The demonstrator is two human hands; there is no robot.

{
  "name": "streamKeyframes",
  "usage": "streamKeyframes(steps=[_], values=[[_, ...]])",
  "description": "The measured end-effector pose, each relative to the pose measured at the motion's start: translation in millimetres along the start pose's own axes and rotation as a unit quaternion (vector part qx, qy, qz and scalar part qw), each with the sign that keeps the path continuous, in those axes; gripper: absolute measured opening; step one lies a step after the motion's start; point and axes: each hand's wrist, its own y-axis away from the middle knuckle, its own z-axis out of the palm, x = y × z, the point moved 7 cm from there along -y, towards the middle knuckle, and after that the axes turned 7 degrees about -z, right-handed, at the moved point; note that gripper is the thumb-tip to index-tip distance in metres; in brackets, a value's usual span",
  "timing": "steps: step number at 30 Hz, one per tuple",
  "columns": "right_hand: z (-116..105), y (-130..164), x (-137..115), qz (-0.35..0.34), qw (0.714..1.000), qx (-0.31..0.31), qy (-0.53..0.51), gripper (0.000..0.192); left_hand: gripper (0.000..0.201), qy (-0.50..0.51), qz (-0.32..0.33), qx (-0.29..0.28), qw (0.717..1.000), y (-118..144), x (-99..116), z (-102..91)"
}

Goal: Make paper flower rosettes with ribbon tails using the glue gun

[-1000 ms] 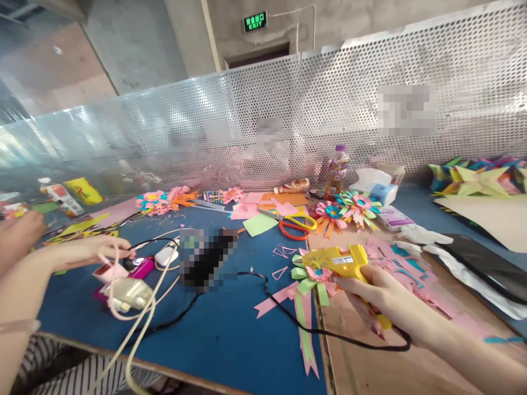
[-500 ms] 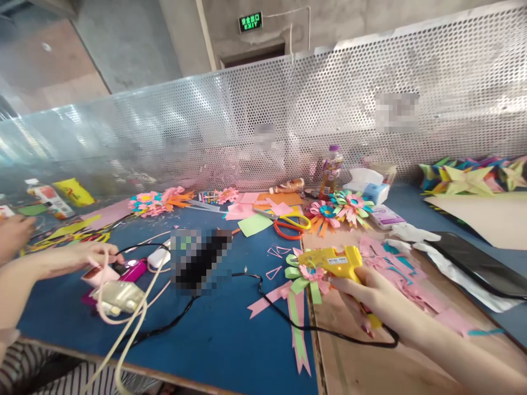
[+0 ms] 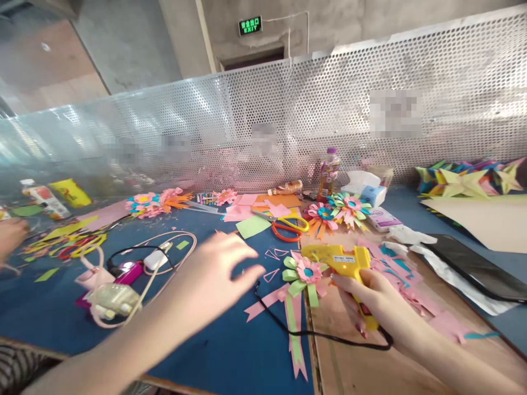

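My right hand [image 3: 370,299] is wrapped round the grip of a yellow glue gun [image 3: 340,259], its nozzle pointing left. Just under the nozzle lies a paper flower [image 3: 308,271] with pink and green petals, a blue centre and long ribbon tails [image 3: 294,334]. My left hand [image 3: 224,271] hovers over the blue table, slightly blurred, thumb and forefinger apart with nothing visible between them. It is nearest to small pink paper triangles [image 3: 272,274] and the black cord [image 3: 284,328] of the glue gun. Part of that cord is hidden behind my left hand.
A purple power strip [image 3: 129,272] with plugs and pale cables lies left. Scissors [image 3: 288,226], coloured paper [image 3: 253,225] and finished flowers [image 3: 349,208] are behind. A phone [image 3: 481,266] and pink scraps [image 3: 395,269] lie right. Another person's hand [image 3: 12,236] is far left.
My left hand has moved right from beside the power strip to the table's middle, its fingers now apart. The glue gun has shifted slightly right, uncovering more of the flower.
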Motion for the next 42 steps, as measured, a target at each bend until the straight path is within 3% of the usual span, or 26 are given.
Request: streamKeyframes(steps=[2,4,6,8,12,20,22,25,28,42], values=[[-1.9,0.0,2.5,0.0,1.0,-0.003,0.003,0.044,0.025,0.0,0.04,-0.008,0.999,-33.7,77.4,65.2],[-3.6,0.0,4.9,0.006,1.0,-0.001,0.009,0.047,0.021,-0.01,0.065,-0.014,0.998,-57.5,139.2,117.1],[-4.5,0.4,6.8,0.017,1.0,0.005,0.007,0.048,0.017,-0.034,0.071,-0.025,0.997,-67.2,174.2,148.7],[-3.9,1.0,7.5,0.025,1.0,0.007,-0.004,0.048,0.015,-0.054,0.066,-0.042,0.995,-67.3,185.0,162.1],[2.7,4.3,7.7,0.053,0.998,-0.024,0.002,0.049,0.011,-0.018,0.055,-0.059,0.997,-65.1,175.7,159.5],[8.8,15.1,1.0,0.061,0.994,-0.016,0.092,0.042,0.007,0.028,0.038,-0.002,0.999,-68.3,162.0,136.3],[8.8,16.3,-3.3,0.041,0.992,0.001,0.116,0.033,0.008,0.02,0.051,0.015,0.998,-66.0,164.1,131.5],[14.3,14.9,-12.5,-0.027,0.99,-0.026,0.14,0.023,0.008,-0.008,0.066,0.047,0.997,-63.3,167.2,125.3],[14.8,13.1,-16.6,-0.076,0.984,-0.03,0.157,0.025,0.007,-0.03,0.077,0.063,0.995,-61.9,169.5,122.2],[14.9,13.7,-29.4,-0.18,0.956,-0.038,0.23,0.025,0.005,0.013,0.081,0.088,0.993,-56.1,179.5,109.7]])
